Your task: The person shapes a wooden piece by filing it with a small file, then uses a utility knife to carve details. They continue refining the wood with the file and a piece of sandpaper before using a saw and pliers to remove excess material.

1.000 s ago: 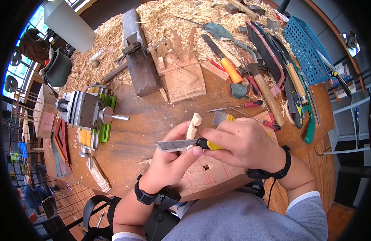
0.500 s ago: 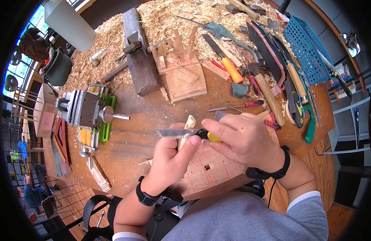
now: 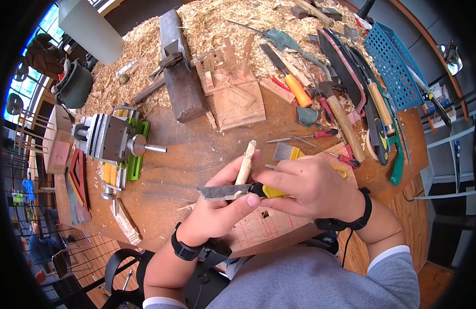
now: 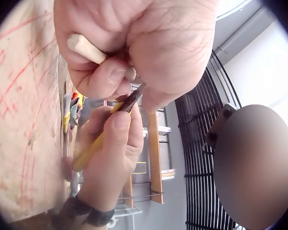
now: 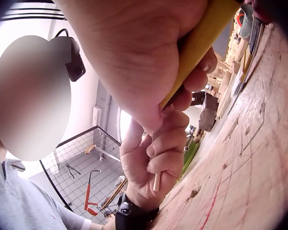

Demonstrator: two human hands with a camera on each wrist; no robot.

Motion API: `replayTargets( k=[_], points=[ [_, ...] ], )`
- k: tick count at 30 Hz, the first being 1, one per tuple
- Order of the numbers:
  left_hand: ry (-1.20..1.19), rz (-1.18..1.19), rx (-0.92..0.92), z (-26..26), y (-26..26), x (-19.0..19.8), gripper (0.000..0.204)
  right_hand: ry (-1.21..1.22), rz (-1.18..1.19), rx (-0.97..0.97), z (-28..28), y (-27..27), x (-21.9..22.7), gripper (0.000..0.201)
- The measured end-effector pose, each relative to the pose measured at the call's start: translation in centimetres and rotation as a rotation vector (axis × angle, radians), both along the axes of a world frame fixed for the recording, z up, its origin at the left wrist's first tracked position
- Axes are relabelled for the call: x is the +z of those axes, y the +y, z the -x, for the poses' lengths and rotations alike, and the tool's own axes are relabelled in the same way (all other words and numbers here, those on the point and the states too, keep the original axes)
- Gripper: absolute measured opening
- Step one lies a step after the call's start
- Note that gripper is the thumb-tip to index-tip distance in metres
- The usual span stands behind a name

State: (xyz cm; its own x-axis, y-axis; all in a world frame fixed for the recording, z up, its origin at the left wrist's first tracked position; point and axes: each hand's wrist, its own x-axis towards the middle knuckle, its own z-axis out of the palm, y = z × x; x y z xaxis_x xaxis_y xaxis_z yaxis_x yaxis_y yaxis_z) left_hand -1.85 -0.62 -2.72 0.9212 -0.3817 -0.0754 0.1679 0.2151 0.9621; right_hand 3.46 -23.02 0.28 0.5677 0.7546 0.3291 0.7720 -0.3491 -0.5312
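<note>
My left hand (image 3: 209, 216) holds a small pale carved wooden stick (image 3: 245, 165), its upper end standing out above the fingers. In the left wrist view one blunt end of the stick (image 4: 86, 48) pokes out of the fist. With my right hand (image 3: 315, 188) I grip a carving knife by its yellow and black handle (image 3: 272, 191). Its broad grey blade (image 3: 217, 192) points left across the stick, over the left palm. The left thumb lies right at the blade's base. A small pale shaving shows at the blade's lower edge.
Below the hands lies a wooden board (image 3: 258, 226) with red lines and a square hole. A metal vise (image 3: 109, 139) stands at left. Files, a brush (image 3: 287, 152), mallets and a blue basket (image 3: 392, 67) sit at right, wood shavings (image 3: 217, 20) behind.
The knife blade swept up over the stick, blurred at half a second ago, and is now lower, near the thumb. The stick stands out more above the left hand.
</note>
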Motion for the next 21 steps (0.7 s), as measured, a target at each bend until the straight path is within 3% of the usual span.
replayTargets(
  k=[9, 12, 15, 17, 21],
  points=[
    [0.038, 0.040, 0.080, 0.5, -1.0, -0.1, 0.053, -0.104, 0.042, -0.060, 0.2, 0.0, -0.2, 0.042],
    [0.039, -0.077, 0.150, 0.5, -1.3, -0.1, 0.046, -0.119, 0.064, -0.093, 0.3, 0.1, 0.1, 0.043],
    [-0.075, -0.055, 0.152, 0.3, -1.2, -0.3, 0.039, -0.131, 0.066, -0.122, 0.3, 0.1, 0.1, 0.044],
    [-0.051, -0.246, 0.140, 0.2, -1.0, -0.3, 0.033, -0.141, 0.045, -0.129, 0.2, 0.0, -0.2, 0.044],
    [0.123, -0.068, -0.030, 0.1, -0.3, -0.5, 0.034, -0.127, -0.005, -0.159, -0.3, -0.1, -1.0, 0.045]
  ],
)
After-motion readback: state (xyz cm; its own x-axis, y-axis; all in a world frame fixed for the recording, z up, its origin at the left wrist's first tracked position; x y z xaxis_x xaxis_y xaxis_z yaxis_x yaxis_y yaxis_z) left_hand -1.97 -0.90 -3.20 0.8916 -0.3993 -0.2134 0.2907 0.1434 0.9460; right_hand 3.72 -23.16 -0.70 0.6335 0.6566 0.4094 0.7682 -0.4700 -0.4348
